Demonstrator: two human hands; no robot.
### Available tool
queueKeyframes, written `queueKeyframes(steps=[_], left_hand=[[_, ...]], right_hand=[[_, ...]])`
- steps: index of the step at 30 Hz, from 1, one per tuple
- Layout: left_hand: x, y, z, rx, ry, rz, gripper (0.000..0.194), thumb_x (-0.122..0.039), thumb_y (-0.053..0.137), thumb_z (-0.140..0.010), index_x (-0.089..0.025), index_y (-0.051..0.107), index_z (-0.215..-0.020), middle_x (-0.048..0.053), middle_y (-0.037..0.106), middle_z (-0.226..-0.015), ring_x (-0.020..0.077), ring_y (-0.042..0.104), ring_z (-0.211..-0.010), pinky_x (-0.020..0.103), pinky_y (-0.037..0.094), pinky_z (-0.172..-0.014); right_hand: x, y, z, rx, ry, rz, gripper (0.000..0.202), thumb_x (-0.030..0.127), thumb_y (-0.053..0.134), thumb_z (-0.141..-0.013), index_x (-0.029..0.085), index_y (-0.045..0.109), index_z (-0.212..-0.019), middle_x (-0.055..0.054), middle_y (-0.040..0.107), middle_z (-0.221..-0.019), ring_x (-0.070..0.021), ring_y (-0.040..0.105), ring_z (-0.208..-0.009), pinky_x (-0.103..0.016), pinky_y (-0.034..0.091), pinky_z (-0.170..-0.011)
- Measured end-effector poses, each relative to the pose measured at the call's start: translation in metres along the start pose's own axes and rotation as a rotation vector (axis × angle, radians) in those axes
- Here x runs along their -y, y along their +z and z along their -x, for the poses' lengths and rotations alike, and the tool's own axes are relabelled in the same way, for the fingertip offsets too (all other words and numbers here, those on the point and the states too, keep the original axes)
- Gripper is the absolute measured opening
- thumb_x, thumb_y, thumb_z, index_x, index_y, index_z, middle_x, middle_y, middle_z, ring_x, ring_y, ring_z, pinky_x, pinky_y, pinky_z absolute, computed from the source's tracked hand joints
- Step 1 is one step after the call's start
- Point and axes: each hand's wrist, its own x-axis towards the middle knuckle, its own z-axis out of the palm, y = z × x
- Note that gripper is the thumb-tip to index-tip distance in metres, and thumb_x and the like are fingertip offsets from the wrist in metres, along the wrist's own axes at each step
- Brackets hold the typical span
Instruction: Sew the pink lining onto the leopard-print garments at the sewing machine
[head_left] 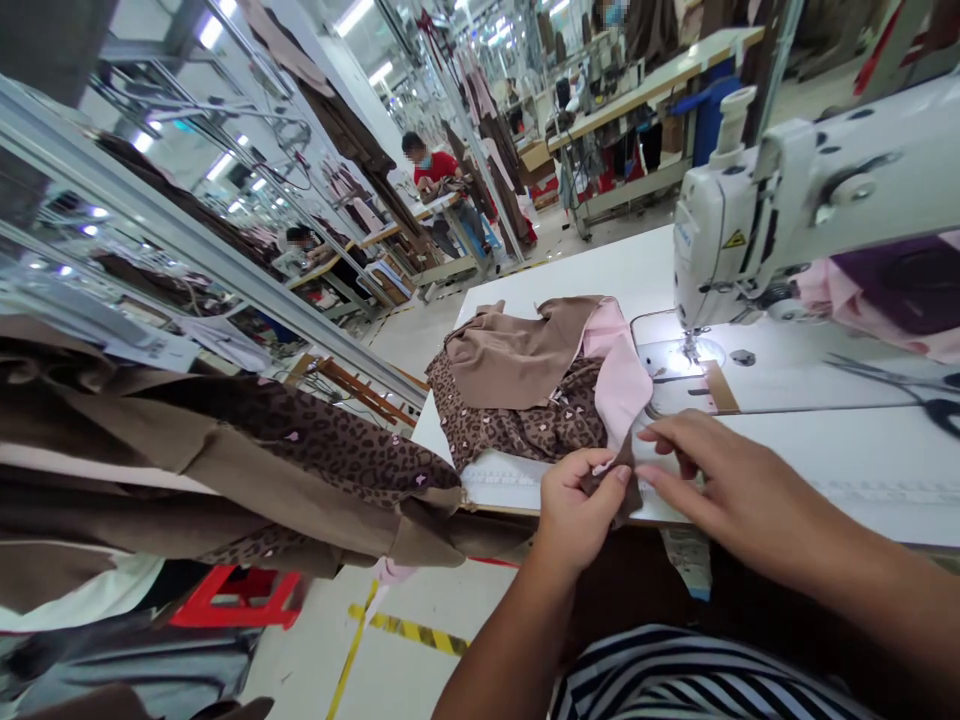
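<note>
My left hand (581,510) pinches the corner of a small brown fabric piece (624,498) at the front edge of the sewing table. Close by on the right is my right hand (712,480), thumb and forefinger apart; no cloth shows between them. Pink fabric (626,385) runs up from the pinched corner. It joins a heap of plain brown cloth (517,355) and leopard-print cloth (510,430) lying left of the needle. The white sewing machine (720,230) stands beyond my right hand, its lamp lit over the needle plate (679,357).
Scissors (900,375) lie right of the needle, before a pink and purple bundle (892,290). Brown and leopard-print garments (315,470) hang over a rail at left. A red stool (236,597) stands below. Farther back, a person in red (442,170) sits at a table.
</note>
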Motion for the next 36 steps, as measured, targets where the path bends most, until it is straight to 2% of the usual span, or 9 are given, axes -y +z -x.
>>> queueKeyframes(steps=[5, 8, 10, 13, 19, 22, 25, 30, 36], left_hand=[[0.000, 0.001, 0.000, -0.030, 0.110, -0.075, 0.020, -0.035, 0.080, -0.067, -0.017, 0.079, -0.076, 0.003, 0.072, -0.071, 0.0141, 0.060, -0.064, 0.025, 0.050, -0.064], [0.002, 0.002, 0.000, -0.023, 0.073, -0.051, 0.023, -0.039, 0.081, -0.068, -0.017, 0.079, -0.076, 0.004, 0.073, -0.072, 0.0141, 0.061, -0.064, 0.026, 0.052, -0.065], [0.003, 0.002, 0.000, -0.009, 0.004, -0.013, 0.029, -0.044, 0.082, -0.068, -0.016, 0.078, -0.078, 0.001, 0.067, -0.063, 0.0118, 0.055, -0.055, 0.025, 0.048, -0.056], [0.003, 0.001, 0.001, -0.030, -0.058, 0.014, 0.034, -0.046, 0.085, -0.065, -0.015, 0.077, -0.078, -0.003, 0.057, -0.054, 0.0084, 0.045, -0.048, 0.021, 0.038, -0.048], [-0.001, 0.002, -0.002, -0.118, -0.064, 0.084, 0.032, -0.042, 0.089, -0.060, -0.016, 0.077, -0.072, -0.001, 0.065, -0.064, 0.0102, 0.053, -0.059, 0.021, 0.044, -0.057], [-0.004, 0.003, -0.003, -0.093, -0.110, 0.131, 0.034, -0.040, 0.093, -0.055, -0.015, 0.078, -0.073, 0.000, 0.067, -0.064, 0.0101, 0.055, -0.060, 0.021, 0.046, -0.058], [-0.007, 0.001, -0.002, -0.045, -0.169, 0.192, 0.041, -0.038, 0.097, -0.048, -0.016, 0.078, -0.077, 0.000, 0.072, -0.068, 0.0108, 0.058, -0.061, 0.022, 0.049, -0.058], [-0.007, -0.005, 0.003, -0.002, -0.208, 0.248, 0.046, -0.040, 0.099, -0.048, -0.015, 0.077, -0.079, 0.001, 0.074, -0.072, 0.0109, 0.062, -0.063, 0.023, 0.053, -0.063], [-0.005, -0.003, 0.004, -0.053, -0.141, 0.226, 0.045, -0.052, 0.093, -0.056, -0.014, 0.075, -0.072, 0.000, 0.070, -0.066, 0.0100, 0.057, -0.059, 0.024, 0.051, -0.063]], right_hand=[[-0.001, 0.023, -0.003, -0.042, -0.221, 0.266, 0.021, 0.018, 0.042, -0.103, 0.022, 0.053, -0.086, -0.002, 0.061, -0.077, -0.0167, 0.061, -0.067, -0.027, 0.044, -0.057], [-0.003, 0.027, -0.002, -0.046, -0.271, 0.304, 0.027, 0.016, 0.037, -0.103, 0.023, 0.051, -0.080, -0.002, 0.055, -0.072, -0.0180, 0.055, -0.062, -0.028, 0.039, -0.053], [-0.009, 0.026, -0.002, -0.034, -0.287, 0.325, 0.028, 0.015, 0.035, -0.102, 0.023, 0.052, -0.081, -0.003, 0.055, -0.071, -0.0193, 0.054, -0.063, -0.029, 0.040, -0.055], [-0.026, 0.018, -0.003, -0.014, -0.241, 0.362, 0.028, 0.015, 0.033, -0.101, 0.022, 0.055, -0.083, -0.006, 0.057, -0.073, -0.0217, 0.056, -0.067, -0.031, 0.042, -0.058], [-0.052, -0.018, -0.006, 0.006, -0.024, 0.394, 0.029, 0.028, 0.039, -0.102, 0.023, 0.055, -0.078, -0.005, 0.063, -0.070, -0.0211, 0.059, -0.058, -0.032, 0.041, -0.048], [-0.039, -0.017, -0.004, 0.010, -0.007, 0.238, 0.033, 0.035, 0.037, -0.104, 0.022, 0.066, -0.095, -0.009, 0.074, -0.093, -0.0236, 0.072, -0.083, -0.034, 0.056, -0.069], [-0.023, -0.001, -0.007, 0.022, -0.034, 0.021, 0.037, 0.030, 0.040, -0.102, 0.022, 0.062, -0.131, -0.012, 0.072, -0.127, -0.0247, 0.069, -0.115, -0.039, 0.058, -0.092], [-0.023, 0.015, -0.016, 0.024, -0.033, -0.027, 0.035, 0.023, 0.039, -0.100, 0.019, 0.066, -0.123, -0.010, 0.075, -0.102, -0.0228, 0.073, -0.093, -0.037, 0.060, -0.080], [-0.019, 0.009, -0.010, -0.015, -0.040, 0.022, 0.042, 0.031, 0.039, -0.103, 0.016, 0.061, -0.135, -0.017, 0.070, -0.117, -0.0291, 0.067, -0.110, -0.047, 0.058, -0.091]])
